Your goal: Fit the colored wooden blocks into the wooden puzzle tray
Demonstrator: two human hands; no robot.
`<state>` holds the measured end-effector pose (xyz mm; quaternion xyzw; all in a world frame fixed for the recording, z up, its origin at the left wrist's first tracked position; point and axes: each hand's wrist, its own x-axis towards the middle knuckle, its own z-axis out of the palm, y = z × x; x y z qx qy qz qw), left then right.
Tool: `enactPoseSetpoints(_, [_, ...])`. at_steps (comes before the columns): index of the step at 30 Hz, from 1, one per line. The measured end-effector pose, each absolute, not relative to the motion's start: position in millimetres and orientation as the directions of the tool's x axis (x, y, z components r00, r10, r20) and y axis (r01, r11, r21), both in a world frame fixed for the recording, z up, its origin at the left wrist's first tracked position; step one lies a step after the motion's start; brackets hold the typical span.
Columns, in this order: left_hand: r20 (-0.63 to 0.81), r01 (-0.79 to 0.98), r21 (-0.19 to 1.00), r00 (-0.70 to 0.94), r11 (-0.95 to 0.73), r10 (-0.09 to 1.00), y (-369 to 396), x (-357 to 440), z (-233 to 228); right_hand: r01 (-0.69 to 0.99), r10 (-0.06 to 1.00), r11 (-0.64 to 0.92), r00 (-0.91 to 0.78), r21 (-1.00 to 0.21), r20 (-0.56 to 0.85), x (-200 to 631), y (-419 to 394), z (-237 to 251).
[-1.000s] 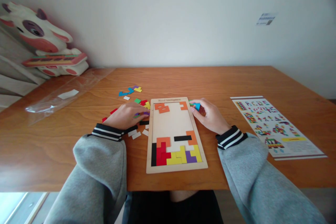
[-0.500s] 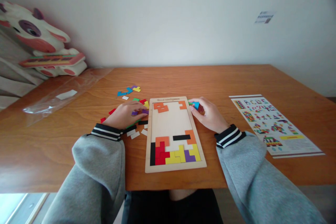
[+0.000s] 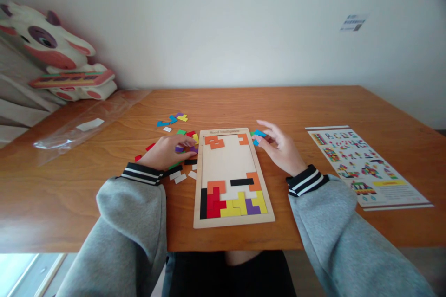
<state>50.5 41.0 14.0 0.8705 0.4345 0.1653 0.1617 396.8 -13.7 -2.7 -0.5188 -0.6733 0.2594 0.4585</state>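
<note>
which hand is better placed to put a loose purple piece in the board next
Left, I'd say: the left hand is at a loose purple piece, left of the board; the right hand is across the board, by a blue piece.

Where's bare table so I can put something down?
The table has bare patches between the right hand and printed sheet, and between the board and wall. It's crowded left of the board, with loose pieces around the left hand.

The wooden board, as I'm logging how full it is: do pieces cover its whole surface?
No, the wooden board shows bare wood between the orange pieces near its top and the horizontal black bar below.
</note>
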Motion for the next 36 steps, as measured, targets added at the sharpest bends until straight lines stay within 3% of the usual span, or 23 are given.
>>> enactPoseSetpoints(5, [0.138,0.685,0.438,0.589,-0.582,0.796,39.5,53.3,15.8,0.285,0.962,0.265,-0.011,-0.921,0.273,395.6,-11.8,-5.1])
enactPoseSetpoints(12, [0.152,0.65,0.456,0.615,-0.607,0.773,38.5,53.3,16.0,0.404,0.935,0.316,0.023,-0.859,0.354,398.0,-9.3,-7.6])
enactPoseSetpoints(22, [0.109,0.663,0.462,0.617,-0.589,0.78,37.9,55.8,21.1,0.187,0.975,0.209,0.037,-0.96,0.219,378.7,-56.4,8.9])
enactPoseSetpoints(28, [0.094,0.667,0.486,0.603,-0.565,0.792,38.9,56.0,19.0,0.446,0.982,0.188,-0.117,-0.875,0.152,352.0,-98.2,19.3])
enactPoseSetpoints(36, [0.1,0.649,0.488,0.623,-0.584,0.776,39.8,56.2,18.0,0.534,0.954,0.251,-0.277,-0.807,0.113,332.9,-100.0,16.1])
